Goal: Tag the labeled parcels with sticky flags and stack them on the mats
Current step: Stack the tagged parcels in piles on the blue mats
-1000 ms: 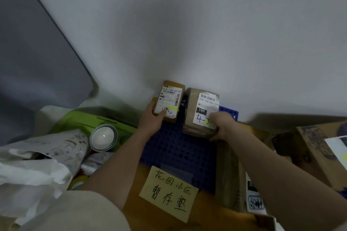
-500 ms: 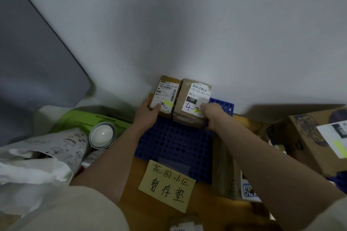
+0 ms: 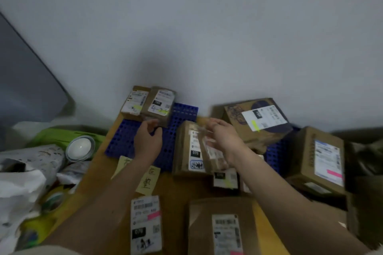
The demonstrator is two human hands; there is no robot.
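Observation:
Two small brown parcels, the left one (image 3: 134, 100) and the right one (image 3: 159, 104), lean side by side against the wall at the back of a blue perforated mat (image 3: 124, 143). Each carries a white label with a yellow flag. My left hand (image 3: 148, 141) hovers over the mat just in front of them, fingers loosely curled, holding nothing. My right hand (image 3: 221, 138), blurred, floats with relaxed fingers above a long brown labeled parcel (image 3: 190, 149). A yellow handwritten note (image 3: 148, 180) lies at the mat's near edge, partly hidden by my left forearm.
A large box with a yellow flag (image 3: 257, 120) sits on a second blue mat (image 3: 275, 153). At right stands a box with a pink flag (image 3: 319, 161). Near me lie a pink-flagged parcel (image 3: 146, 223) and a brown box (image 3: 223, 225). Bags and a tape roll (image 3: 79, 148) crowd the left.
Both hands have let go of the two small parcels and drawn back toward me. The view has pulled back, so more parcels show.

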